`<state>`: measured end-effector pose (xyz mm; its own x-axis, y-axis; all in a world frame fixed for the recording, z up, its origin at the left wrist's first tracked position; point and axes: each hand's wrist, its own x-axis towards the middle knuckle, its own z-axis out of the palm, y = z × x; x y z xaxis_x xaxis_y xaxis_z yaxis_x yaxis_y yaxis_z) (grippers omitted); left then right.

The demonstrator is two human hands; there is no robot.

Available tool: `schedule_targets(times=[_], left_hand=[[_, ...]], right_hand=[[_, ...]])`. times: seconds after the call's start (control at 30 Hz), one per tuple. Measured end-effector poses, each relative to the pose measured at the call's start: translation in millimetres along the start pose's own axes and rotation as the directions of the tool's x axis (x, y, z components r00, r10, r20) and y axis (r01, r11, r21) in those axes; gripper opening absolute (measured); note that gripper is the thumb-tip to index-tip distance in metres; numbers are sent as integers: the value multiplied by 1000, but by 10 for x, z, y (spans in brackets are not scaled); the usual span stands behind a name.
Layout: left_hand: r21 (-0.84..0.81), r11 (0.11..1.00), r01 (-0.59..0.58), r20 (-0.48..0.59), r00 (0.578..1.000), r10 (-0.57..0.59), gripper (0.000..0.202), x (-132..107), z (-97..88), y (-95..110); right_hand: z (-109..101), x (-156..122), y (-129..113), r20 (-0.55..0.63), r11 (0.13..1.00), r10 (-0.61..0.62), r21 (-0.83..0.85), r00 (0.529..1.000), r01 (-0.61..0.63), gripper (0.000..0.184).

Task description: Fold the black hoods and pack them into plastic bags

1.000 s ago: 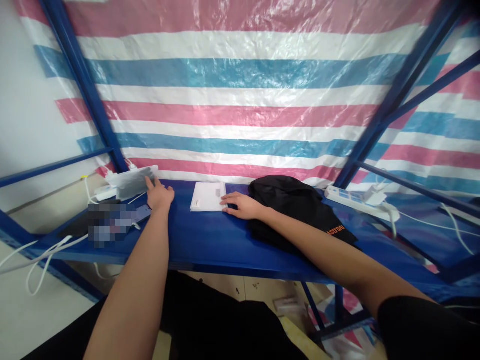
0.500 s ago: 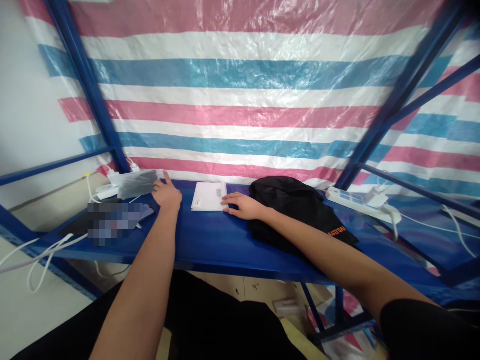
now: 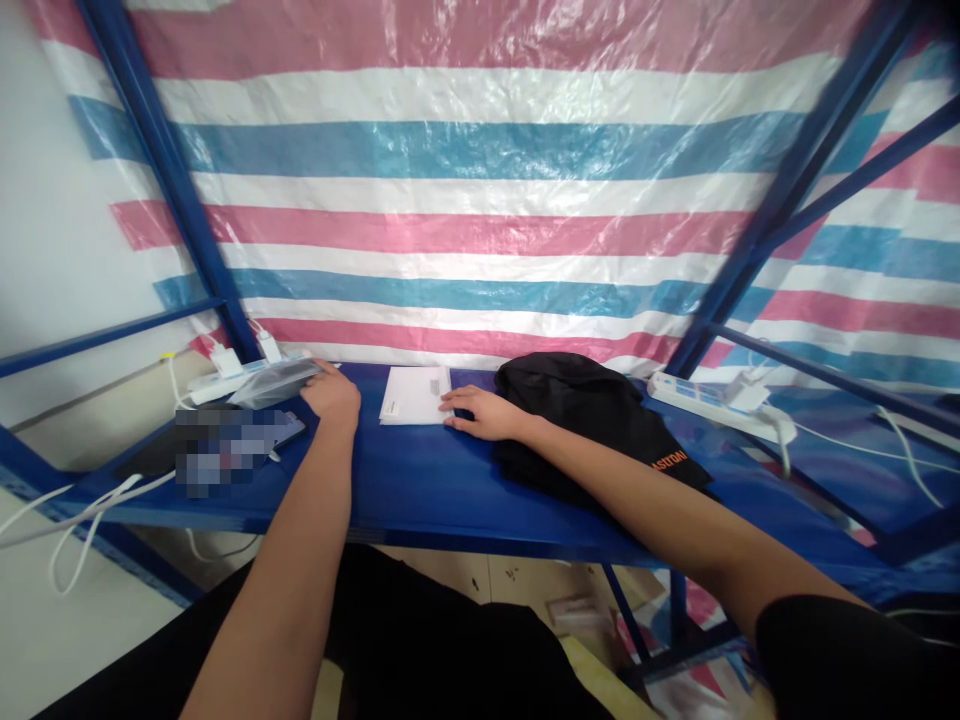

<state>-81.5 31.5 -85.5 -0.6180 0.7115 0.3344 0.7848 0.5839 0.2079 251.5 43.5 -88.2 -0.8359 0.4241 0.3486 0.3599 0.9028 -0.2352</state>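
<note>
At the left of the blue table, my left hand [image 3: 332,392] is at the right end of a translucent grey plastic bag [image 3: 271,380]. Its fingers are closed at the bag's edge, the thumb partly hidden. The bag slants low against a white power strip [image 3: 217,384]. My right hand [image 3: 480,410] lies palm down with fingers stretched out, fingertips on the right edge of a thin white booklet or stack of paper [image 3: 409,396]. Small printed labels show on its top. Right behind that hand and forearm lies a folded black garment [image 3: 577,400] with orange lettering.
A phone-like device [image 3: 289,428], partly blurred out, and white cables [image 3: 97,505] lie at the left. Another power strip [image 3: 720,408] with a plugged-in charger stands at the right. Blue frame posts [image 3: 161,180] and a striped plastic sheet [image 3: 480,200] close off the back.
The plastic bag has gone from more upright to lying lower, uncovering more of the left power strip and plugs. My left hand sank slightly with it. My right hand stays on the booklet.
</note>
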Motion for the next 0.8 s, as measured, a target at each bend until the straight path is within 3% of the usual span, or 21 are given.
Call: schedule_targets(times=[0.17, 0.3, 0.43, 0.5, 0.7, 0.8], left_hand=[[-3, 995, -102, -127, 987, 101, 74, -84, -19, -8], [-108, 960, -257, -294, 931, 216, 58, -211, -220, 106], [-247, 850, -465, -437, 836, 331, 42, -282, -363, 242], [-287, 762, -581, -476, 776, 413, 31, -288, -360, 277], [-331, 482, -811, -527, 583, 618, 28, -367, -289, 355], [-395, 384, -835, -583, 551, 597, 24, -414, -276, 394]], right_hand=[[3, 0, 0, 4, 1000, -5, -13, 1000, 5, 39], [1, 6, 1, -2, 1000, -16, -16, 1000, 16, 39], [6, 12, 10, -2, 999, -35, -19, 999, 35, 37], [9, 13, 13, -7, 999, -35, -18, 999, 35, 36], [4, 17, -1, -17, 999, -54, 2, 998, 54, 37], [-2, 18, -1, -9, 998, -57, -7, 998, 57, 38]])
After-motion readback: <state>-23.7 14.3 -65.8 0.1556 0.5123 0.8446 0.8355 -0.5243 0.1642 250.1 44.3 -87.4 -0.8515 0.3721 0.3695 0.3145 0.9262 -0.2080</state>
